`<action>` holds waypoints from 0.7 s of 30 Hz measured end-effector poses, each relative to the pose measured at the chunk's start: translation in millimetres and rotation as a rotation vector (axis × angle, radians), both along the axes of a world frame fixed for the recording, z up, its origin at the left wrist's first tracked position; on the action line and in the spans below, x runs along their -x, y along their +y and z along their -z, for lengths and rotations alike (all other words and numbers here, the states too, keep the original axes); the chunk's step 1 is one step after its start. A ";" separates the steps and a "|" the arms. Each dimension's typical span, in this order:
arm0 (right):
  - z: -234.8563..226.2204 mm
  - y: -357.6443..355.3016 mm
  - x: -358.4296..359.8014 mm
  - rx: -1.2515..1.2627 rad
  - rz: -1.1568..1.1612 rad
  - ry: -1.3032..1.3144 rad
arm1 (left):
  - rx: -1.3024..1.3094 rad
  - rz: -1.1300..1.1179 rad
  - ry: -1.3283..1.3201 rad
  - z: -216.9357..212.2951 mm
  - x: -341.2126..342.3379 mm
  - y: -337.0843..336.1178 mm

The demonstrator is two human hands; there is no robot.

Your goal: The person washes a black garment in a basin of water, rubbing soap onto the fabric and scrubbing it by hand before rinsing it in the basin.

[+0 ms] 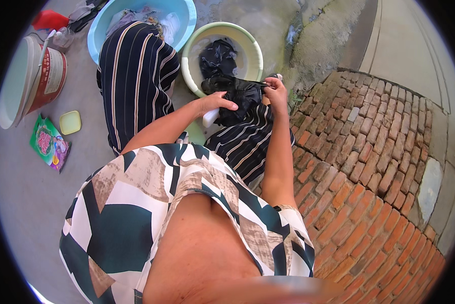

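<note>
A wet black garment (pixel 243 99) is stretched between my two hands over my lap, its far end close to the rim of a pale green basin (pixel 258 61). My left hand (pixel 214 103) lies at its left side, thumb on top, the other fingers mostly hidden. Just below that hand a white, rounded bar (pixel 210 118), which looks like soap, sticks out against the cloth. With bent fingers, my right hand (pixel 276 93) pinches the garment's right edge. More dark cloth (pixel 218 58) sits in the basin's water.
A light blue tub (pixel 191 30) with clothes (pixel 131 20) stands far left of the basin. At the left are a red-and-white bucket (pixel 52 76), a small yellow dish (pixel 70 122) and a green-purple packet (pixel 50 144). Brick paving (pixel 364 137) lies to the right.
</note>
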State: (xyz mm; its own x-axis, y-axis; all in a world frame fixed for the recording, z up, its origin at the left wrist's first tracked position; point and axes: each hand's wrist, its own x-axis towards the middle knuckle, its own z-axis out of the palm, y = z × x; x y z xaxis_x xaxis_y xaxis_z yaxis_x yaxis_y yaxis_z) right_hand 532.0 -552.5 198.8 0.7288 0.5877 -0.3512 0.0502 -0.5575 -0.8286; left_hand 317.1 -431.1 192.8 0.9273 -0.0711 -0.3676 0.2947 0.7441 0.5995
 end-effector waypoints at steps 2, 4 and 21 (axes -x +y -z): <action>-6.4 0.2 9.1 -0.195 0.087 0.107 | 0.016 0.028 -0.053 12.6 1.1 -11.7; 4.3 3.5 5.1 0.446 -0.551 -0.418 | 0.084 0.039 -0.042 7.3 -4.2 -5.9; 33.8 -25.0 124.4 -0.462 0.487 1.327 | -0.377 -0.112 0.256 42.6 -9.6 2.1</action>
State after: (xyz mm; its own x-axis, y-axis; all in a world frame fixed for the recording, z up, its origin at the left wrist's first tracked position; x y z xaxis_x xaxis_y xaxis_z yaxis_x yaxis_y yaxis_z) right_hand 407.5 -577.5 165.0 0.1872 0.6278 -0.7556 -0.9744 0.0214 -0.2237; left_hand 326.7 -429.0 150.2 0.7977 0.2065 -0.5666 0.3987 0.5243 0.7524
